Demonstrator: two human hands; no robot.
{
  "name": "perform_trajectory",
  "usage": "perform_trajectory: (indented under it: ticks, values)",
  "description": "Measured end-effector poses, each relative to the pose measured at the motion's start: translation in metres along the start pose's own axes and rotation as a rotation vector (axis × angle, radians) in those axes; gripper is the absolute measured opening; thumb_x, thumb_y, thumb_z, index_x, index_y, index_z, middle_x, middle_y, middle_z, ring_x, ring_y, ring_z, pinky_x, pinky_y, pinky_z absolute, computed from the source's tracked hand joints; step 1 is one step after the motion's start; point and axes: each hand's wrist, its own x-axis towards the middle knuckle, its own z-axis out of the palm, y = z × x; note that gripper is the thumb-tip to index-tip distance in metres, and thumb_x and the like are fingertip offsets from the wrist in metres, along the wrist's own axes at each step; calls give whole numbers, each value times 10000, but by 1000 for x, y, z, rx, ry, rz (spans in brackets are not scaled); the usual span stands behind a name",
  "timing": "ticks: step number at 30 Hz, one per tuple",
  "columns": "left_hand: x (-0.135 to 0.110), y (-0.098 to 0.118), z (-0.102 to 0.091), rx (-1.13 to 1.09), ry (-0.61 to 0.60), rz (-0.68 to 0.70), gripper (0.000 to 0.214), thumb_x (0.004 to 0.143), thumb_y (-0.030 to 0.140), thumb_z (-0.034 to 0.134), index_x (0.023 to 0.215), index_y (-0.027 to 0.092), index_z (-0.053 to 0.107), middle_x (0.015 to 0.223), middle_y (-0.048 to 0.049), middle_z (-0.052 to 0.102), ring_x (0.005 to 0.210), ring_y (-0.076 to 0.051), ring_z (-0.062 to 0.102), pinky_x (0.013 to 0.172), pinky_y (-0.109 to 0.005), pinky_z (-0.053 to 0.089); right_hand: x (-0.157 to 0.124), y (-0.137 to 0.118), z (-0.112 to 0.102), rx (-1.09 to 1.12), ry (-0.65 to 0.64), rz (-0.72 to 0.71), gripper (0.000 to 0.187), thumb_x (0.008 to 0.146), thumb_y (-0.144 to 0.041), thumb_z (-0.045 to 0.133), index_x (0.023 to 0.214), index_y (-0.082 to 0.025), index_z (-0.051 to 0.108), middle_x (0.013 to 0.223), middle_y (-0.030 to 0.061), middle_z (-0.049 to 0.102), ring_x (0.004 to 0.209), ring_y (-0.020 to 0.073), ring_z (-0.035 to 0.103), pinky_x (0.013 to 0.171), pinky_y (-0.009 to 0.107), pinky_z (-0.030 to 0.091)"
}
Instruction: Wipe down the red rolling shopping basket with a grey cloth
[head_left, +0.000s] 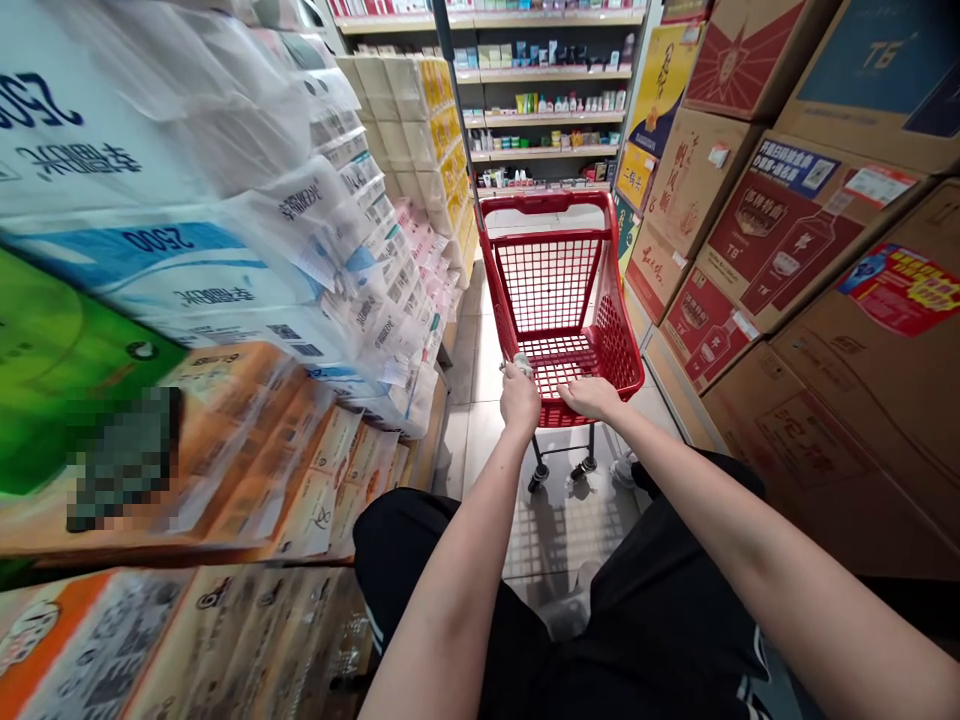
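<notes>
Left hand (pixel 520 402) is curled closed on near rim of red plastic lattice shopping cart (pixel 555 332), small pale crumpled item (pixel 519 363) at its fingers | right hand (pixel 594 398) bends over same rim, partly closed, grip beneath I cannot tell | cart stands upright ahead, between white plastic-wrapped packs (pixel 217 268) and printed brown cardboard cartons (pixel 802 215) | farther, pale shelves (pixel 551 74) hold small bottles (pixel 577 104)

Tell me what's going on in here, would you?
In what looks like a store, a person's left hand is closed at the near edge of a red shopping cart, beside a small whitish thing. Their right hand rests on that edge. Wrapped packs line the left side, cardboard boxes the right; stocked shelves stand ahead.
</notes>
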Motion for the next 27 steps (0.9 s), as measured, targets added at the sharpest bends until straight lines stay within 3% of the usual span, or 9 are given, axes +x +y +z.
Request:
perform_trajectory:
  ticks: [7,10,17,20,27]
  values:
    - [44,12,-2,-54,16,-39,288,919,306,376,1129,110,399,1128,-219,574,1030,-288,588,800,-359,451,-7,7,4,-114,58,-61,589,947,-388,165,843,-155,696,900,100,697,836,198,628,697,265,381]
    - [50,17,-1,-55,32,-33,280,922,284,353,1135,107,396,1135,-232,565,1042,-301,581,813,-382,448,-8,10,5,-124,57,-46,579,945,-380,176,850,-154,701,903,102,699,841,198,630,692,259,379]
    - [-10,6,11,-83,-53,62,349,925,336,331,1219,147,336,1158,-194,557,993,-285,604,772,-370,456,-5,20,1,-160,71,-2,525,936,-358,233,872,-155,712,929,103,701,880,219,635,711,270,392]
    - [-17,4,12,-98,-70,66,362,923,337,336,1231,146,325,1169,-194,553,1014,-278,596,774,-358,455,-6,22,0,-160,65,-14,553,942,-364,216,838,-150,716,885,101,703,840,209,639,691,261,389]
    - [53,22,1,-137,-14,-33,305,924,306,332,1154,116,394,1166,-220,558,1077,-271,570,838,-358,436,-12,17,4,-134,91,-39,561,939,-364,206,828,-153,714,876,101,701,811,205,636,680,265,383]
